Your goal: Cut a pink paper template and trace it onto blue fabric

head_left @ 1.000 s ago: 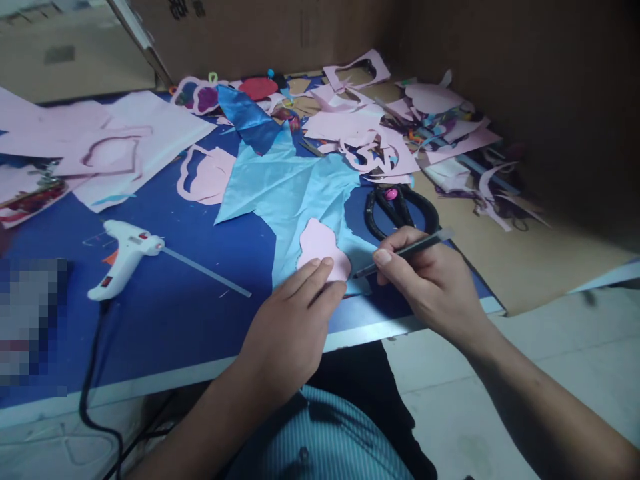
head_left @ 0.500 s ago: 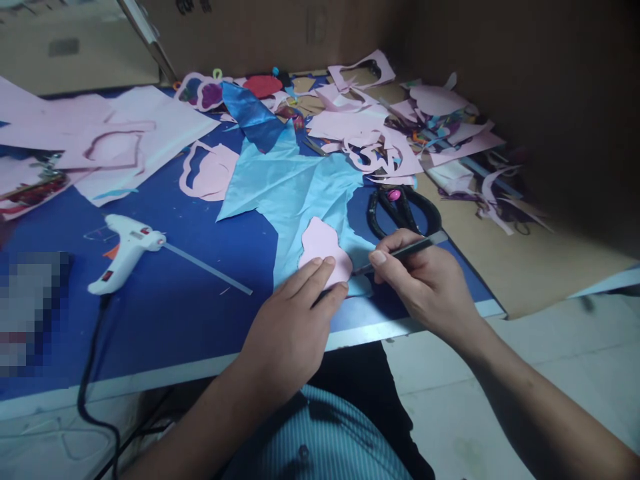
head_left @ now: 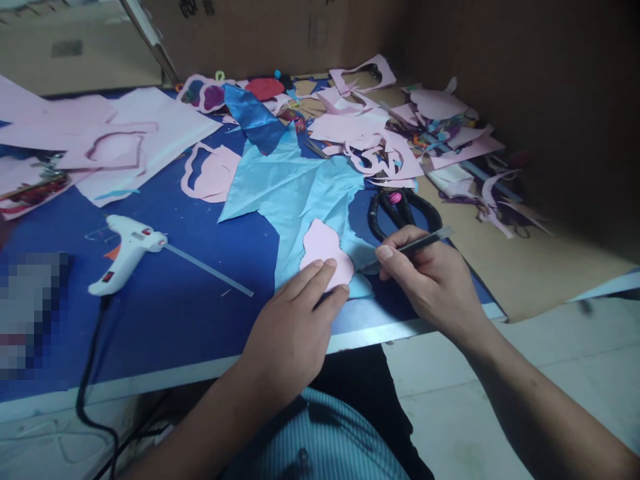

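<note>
pink cutout on blue cloth | left hand: fingers extended atop | right hand: gripping pen

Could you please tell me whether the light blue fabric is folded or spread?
Spread out, though creased: the light blue fabric lies across the table, its jagged outline showing, under the pink cutout.

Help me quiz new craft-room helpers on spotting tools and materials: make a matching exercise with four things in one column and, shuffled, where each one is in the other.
Things:
1. pink cut-out
2. pen
3. glue gun
4. scissors

Places:
A. gripped in the right hand
B. just beyond the right hand
C. partly under the left hand, on light-blue cloth
D. on the blue tabletop, cord running over the near edge

Pairs: 1-C, 2-A, 3-D, 4-B
</note>
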The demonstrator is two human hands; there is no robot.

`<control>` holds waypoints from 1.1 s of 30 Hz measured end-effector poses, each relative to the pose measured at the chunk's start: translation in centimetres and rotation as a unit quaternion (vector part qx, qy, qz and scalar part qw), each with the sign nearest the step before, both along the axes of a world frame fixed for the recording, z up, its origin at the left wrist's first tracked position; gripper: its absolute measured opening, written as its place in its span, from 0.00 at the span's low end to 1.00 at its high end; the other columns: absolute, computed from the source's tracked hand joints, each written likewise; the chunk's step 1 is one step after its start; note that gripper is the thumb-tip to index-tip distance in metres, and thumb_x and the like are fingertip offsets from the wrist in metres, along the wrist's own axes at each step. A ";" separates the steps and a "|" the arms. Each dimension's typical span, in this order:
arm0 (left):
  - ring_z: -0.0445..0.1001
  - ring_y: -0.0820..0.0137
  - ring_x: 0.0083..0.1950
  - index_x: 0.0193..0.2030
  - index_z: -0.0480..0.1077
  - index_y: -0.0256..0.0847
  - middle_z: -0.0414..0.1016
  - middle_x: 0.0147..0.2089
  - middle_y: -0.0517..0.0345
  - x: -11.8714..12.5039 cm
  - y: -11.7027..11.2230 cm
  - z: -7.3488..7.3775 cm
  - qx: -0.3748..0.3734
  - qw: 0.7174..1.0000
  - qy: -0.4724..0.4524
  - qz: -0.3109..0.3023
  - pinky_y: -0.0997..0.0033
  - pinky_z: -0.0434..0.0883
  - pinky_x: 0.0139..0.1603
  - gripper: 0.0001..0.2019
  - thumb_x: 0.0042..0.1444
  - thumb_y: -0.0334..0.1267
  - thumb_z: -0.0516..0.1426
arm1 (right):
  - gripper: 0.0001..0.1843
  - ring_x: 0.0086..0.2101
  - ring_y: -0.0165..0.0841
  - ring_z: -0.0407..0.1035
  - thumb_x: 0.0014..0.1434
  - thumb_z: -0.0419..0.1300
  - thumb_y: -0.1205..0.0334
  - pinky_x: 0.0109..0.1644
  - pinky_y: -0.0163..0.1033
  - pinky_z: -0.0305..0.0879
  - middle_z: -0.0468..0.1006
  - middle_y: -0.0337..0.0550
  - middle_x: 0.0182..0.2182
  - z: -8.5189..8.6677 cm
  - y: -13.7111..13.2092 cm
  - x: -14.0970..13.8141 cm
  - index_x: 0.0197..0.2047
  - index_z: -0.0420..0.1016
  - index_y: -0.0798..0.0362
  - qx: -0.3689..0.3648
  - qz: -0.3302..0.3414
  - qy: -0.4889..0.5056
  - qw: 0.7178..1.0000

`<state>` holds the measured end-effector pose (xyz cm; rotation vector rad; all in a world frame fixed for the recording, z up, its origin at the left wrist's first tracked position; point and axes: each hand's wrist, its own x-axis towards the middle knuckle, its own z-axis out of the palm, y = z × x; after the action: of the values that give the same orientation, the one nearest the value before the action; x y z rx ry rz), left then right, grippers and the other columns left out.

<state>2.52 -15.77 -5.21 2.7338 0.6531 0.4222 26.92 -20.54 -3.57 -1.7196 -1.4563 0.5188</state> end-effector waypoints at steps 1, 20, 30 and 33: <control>0.66 0.50 0.82 0.69 0.76 0.35 0.69 0.79 0.37 0.0 0.0 0.0 -0.001 1.000 0.000 0.000 0.43 0.72 0.79 0.23 0.71 0.25 0.52 | 0.18 0.28 0.35 0.72 0.76 0.62 0.50 0.31 0.39 0.65 0.81 0.40 0.29 0.0 0.0 0.0 0.34 0.77 0.48 -0.001 0.003 -0.001 1.000; 0.81 0.57 0.67 0.57 0.80 0.35 0.82 0.67 0.45 1.1 1.4 1.0 0.062 0.998 0.005 0.006 0.54 0.76 0.75 0.12 0.75 0.30 0.57 | 0.24 0.26 0.28 0.69 0.75 0.63 0.53 0.30 0.38 0.65 0.81 0.42 0.35 2.9 11.2 -0.5 0.26 0.79 0.52 0.014 0.213 0.032 0.976; 0.83 0.56 0.59 0.52 0.81 0.34 0.85 0.60 0.46 1.3 1.1 0.5 0.123 0.992 -0.007 0.020 0.59 0.82 0.63 0.08 0.71 0.34 0.63 | 0.20 0.27 0.29 0.71 0.75 0.64 0.60 0.30 0.38 0.64 0.81 0.39 0.33 0.9 11.5 -0.8 0.27 0.75 0.50 0.052 0.236 0.024 0.970; 0.81 0.55 0.62 0.55 0.81 0.33 0.83 0.63 0.45 1.2 0.8 0.4 0.119 0.993 -0.001 0.022 0.59 0.82 0.64 0.10 0.72 0.34 0.62 | 0.19 0.27 0.30 0.72 0.76 0.63 0.60 0.31 0.38 0.65 0.81 0.40 0.34 0.6 11.5 -0.9 0.29 0.75 0.49 0.059 0.220 0.024 0.974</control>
<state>3.71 -14.93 -4.77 2.9463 0.7046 0.5440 26.07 -9.04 -2.94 -1.2835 -1.8028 0.6852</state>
